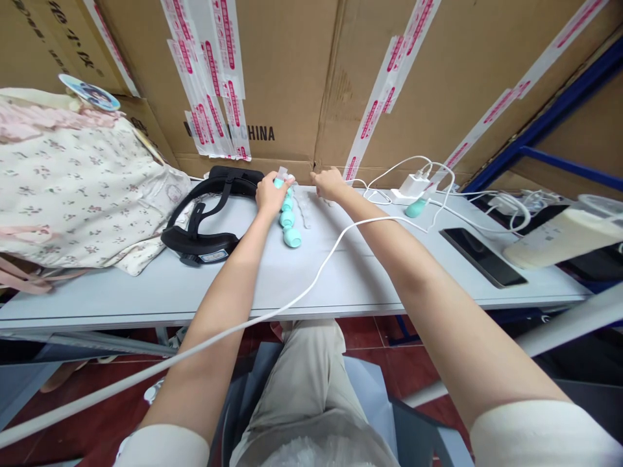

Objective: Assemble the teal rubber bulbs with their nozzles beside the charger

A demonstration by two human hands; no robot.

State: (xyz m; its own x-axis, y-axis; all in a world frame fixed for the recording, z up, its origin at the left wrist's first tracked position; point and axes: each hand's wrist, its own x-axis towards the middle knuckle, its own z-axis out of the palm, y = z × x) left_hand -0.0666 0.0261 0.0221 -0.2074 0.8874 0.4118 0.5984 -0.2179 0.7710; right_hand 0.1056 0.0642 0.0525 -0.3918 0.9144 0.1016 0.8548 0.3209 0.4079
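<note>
My left hand is curled round the far end of a row of small teal round pieces that lie in a line on the pale grey table. A clear wrapper sticks up from its fingers. My right hand rests fingers-down at the back of the table beside a clear plastic strip; whether it grips anything is hidden. A white cable runs across the table between my arms.
A black head strap lies left of my hands, with floral cloth piled beyond it. To the right are a white charger, a teal piece, a black phone and a white power strip. Taped cardboard boxes wall the back.
</note>
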